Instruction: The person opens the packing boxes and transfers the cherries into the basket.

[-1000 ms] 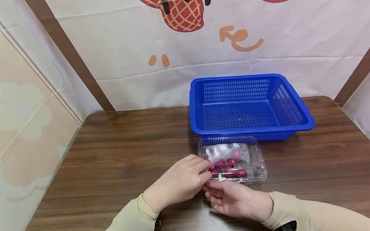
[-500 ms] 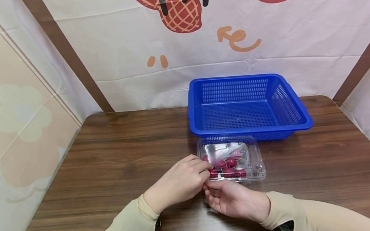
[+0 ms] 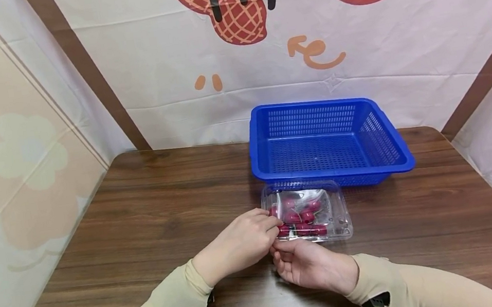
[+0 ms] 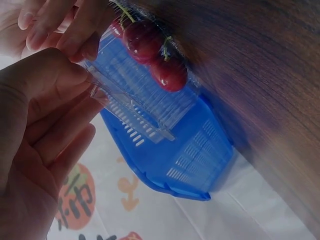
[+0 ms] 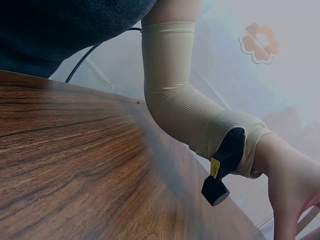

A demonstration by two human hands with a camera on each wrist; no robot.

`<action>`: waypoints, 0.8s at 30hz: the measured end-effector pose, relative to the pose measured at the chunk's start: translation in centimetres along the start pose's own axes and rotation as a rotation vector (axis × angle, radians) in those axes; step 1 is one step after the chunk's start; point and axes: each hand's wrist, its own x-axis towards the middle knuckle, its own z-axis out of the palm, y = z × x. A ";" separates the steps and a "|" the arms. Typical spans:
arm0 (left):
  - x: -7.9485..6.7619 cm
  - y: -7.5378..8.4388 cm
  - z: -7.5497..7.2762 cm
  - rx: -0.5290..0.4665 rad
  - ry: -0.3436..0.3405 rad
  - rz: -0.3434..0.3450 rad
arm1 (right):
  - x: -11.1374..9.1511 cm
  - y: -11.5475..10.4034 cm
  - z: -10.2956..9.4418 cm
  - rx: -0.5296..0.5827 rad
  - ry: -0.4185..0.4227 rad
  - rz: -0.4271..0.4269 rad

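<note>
In the lower middle of the head view, a clear, rectangular plastic box holding glossy red cherries sits on a brown wood-grain surface. The left hand, coming from the lower left, pinches the box's near left corner with its fingers bent. The right hand, lower and right of it, is turned palm up, its fingers loosely curled and their tips at the same corner; whether it grips or merely touches the plastic, I cannot tell. Just above the box in the frame stands a blue, perforated plastic basket. In the left wrist view, thin green stems show on the cherries at the upper middle.
</note>
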 end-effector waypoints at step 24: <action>0.0 0.0 0.3 -0.012 0.021 0.005 | 0.1 0.0 -0.4 -0.033 -0.023 0.002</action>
